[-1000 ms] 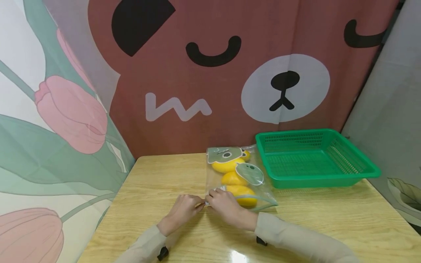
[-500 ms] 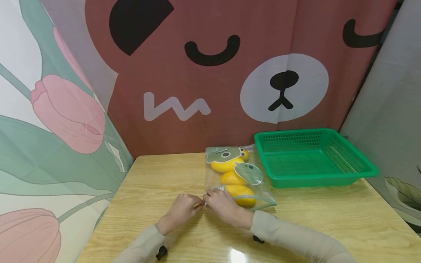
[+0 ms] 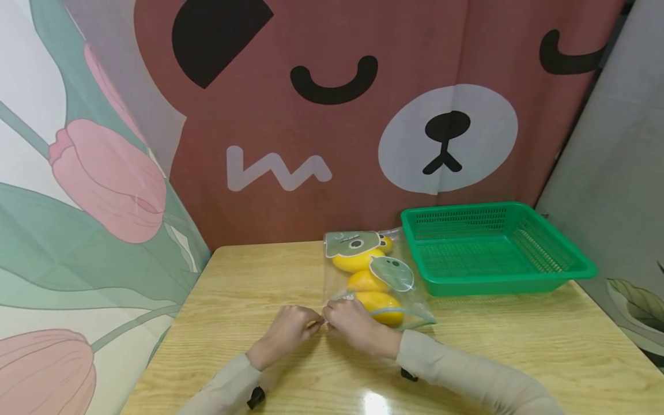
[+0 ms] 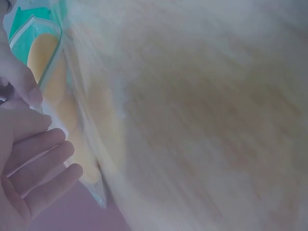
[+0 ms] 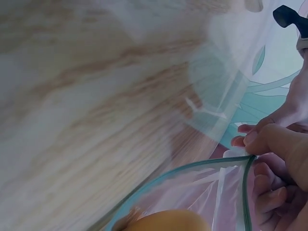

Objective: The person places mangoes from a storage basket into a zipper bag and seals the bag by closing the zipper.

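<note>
A clear zip bag printed with green cartoon faces lies on the table with several yellow, mango-like fruits inside. Its mouth faces the person and gapes at the right, where the green zip strip splits in two. At the left corner of that mouth, my left hand pinches the edge between thumb and forefinger, the other fingers loosely bent in the left wrist view. Right beside it, my right hand grips the same corner. In the right wrist view, its thumb lies at the zip's end.
A green plastic basket with slatted sides stands at the back right, close to the bag. The wooden table ends at the back against a curtain with a bear print. A tulip-patterned cloth hangs on the left.
The head view has shifted slightly. Both hands stay together at the bag's left corner, with only small finger movement; bag and basket keep their places.
</note>
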`<action>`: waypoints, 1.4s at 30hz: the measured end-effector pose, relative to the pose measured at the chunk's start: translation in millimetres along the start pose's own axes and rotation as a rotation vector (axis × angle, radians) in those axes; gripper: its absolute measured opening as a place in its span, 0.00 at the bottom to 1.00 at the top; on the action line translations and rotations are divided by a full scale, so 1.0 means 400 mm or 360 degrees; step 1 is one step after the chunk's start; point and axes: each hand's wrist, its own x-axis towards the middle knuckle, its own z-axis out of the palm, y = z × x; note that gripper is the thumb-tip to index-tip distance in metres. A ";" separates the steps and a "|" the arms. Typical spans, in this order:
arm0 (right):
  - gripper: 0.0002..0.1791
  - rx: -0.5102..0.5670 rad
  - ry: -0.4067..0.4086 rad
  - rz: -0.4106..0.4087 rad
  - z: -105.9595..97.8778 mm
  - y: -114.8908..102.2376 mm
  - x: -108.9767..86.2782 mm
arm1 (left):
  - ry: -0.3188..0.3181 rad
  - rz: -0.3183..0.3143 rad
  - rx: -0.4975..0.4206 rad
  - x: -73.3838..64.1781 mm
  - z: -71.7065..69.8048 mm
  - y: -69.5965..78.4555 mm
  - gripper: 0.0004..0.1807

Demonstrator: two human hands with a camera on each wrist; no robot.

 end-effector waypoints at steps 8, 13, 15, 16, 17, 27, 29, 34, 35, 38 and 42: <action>0.11 0.0067 -0.0064 0.0025 0.000 0.014 -0.011 | 0.0001 -0.0011 0.0046 -0.001 -0.001 -0.002 0.04; 0.11 0.0072 -0.0049 0.0012 -0.005 0.029 -0.022 | 0.0005 -0.0013 0.0041 0.002 -0.004 -0.001 0.03; 0.11 0.0072 -0.0029 -0.0003 -0.005 0.035 -0.026 | 0.0004 -0.0015 0.0038 0.003 -0.004 -0.001 0.03; 0.11 0.0081 -0.0024 -0.0009 -0.005 0.038 -0.029 | 0.0005 -0.0013 0.0037 0.003 -0.004 -0.001 0.03; 0.11 0.0098 -0.0021 -0.0014 -0.005 0.040 -0.031 | 0.0005 -0.0013 0.0030 0.003 -0.004 -0.001 0.03; 0.11 0.0162 -0.0039 -0.0045 -0.011 0.059 -0.050 | -0.0028 -0.0054 0.0059 -0.001 -0.005 -0.003 0.02; 0.11 0.0163 -0.0021 -0.0047 -0.013 0.063 -0.054 | -0.0023 -0.0064 0.0051 -0.001 -0.004 -0.004 0.02; 0.11 0.0159 0.0008 -0.0051 -0.015 0.073 -0.064 | -0.0006 -0.0059 0.0063 -0.001 -0.002 -0.005 0.04; 0.11 0.0150 0.0014 -0.0052 -0.015 0.075 -0.066 | -0.0002 -0.0055 0.0065 -0.001 -0.002 -0.006 0.04; 0.12 0.0151 0.0023 -0.0052 -0.015 0.082 -0.072 | 0.0008 -0.0047 0.0069 0.001 -0.003 -0.005 0.04; 0.14 0.0188 0.0021 -0.0036 -0.015 0.091 -0.080 | 0.0004 -0.0041 0.0060 0.003 -0.003 -0.004 0.04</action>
